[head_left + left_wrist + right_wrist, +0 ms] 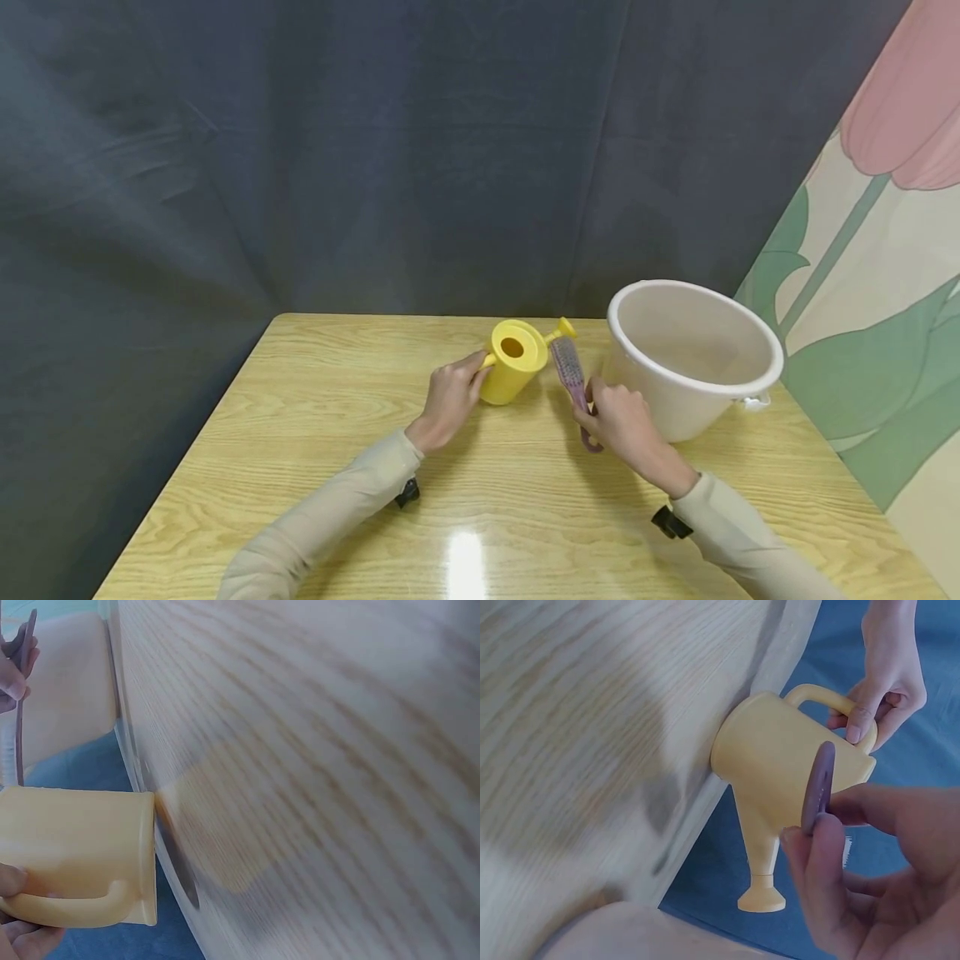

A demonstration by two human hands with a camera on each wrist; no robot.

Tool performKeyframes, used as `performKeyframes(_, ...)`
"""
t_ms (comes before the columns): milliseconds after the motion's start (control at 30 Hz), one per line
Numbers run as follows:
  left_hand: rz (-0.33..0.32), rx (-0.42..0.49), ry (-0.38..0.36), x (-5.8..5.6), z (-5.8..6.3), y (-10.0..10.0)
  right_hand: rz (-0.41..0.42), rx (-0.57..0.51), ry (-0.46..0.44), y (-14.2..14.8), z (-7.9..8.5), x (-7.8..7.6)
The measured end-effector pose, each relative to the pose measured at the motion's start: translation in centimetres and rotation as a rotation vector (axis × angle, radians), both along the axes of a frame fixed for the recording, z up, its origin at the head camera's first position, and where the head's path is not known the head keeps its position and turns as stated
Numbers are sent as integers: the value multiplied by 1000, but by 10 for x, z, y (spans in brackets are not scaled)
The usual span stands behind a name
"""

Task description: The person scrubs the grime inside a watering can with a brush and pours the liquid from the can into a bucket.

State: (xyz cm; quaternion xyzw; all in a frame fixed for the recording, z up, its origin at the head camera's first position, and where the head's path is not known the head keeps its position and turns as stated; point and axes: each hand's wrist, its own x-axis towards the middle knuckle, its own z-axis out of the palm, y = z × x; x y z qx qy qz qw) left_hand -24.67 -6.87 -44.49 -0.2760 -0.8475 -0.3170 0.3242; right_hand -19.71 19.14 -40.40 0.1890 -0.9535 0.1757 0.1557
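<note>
A yellow watering can (506, 379) is near the back of the table, its spout pointing right. My left hand (452, 396) grips the can's handle (71, 909), which shows clearly in the left wrist view. Whether the can's base touches the tabletop, I cannot tell. In my right hand (618, 417) is a purple brush (572, 375), pinched by the handle between thumb and fingers. Its bristle end points away from me, close to the spout's flared tip (762, 898). The right wrist view shows mostly the brush's handle end (819, 787), with the bristles largely behind my fingers.
To the right of the brush stands a large white bucket (660, 408) with a broad rim, near my right hand. The wooden table (337, 392) ends at a dark curtain (420, 167). A wall with a painted flower (847, 242) runs along the right.
</note>
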Motion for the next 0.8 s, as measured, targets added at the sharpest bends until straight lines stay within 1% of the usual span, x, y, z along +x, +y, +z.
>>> performKeyframes(67, 2, 3, 2, 0, 0, 0, -6, 13, -19, 1, -1, 1)
performKeyframes(300, 0, 5, 4, 0, 0, 1, -22, 32, -144, 3, -5, 0)
performKeyframes(633, 1, -8, -14, 1, 1, 0, -51, 77, -244, 4, -19, -7)
performKeyframes(800, -2, -7, -12, 1, 2, 0, -57, 69, -275, 4, -23, -11)
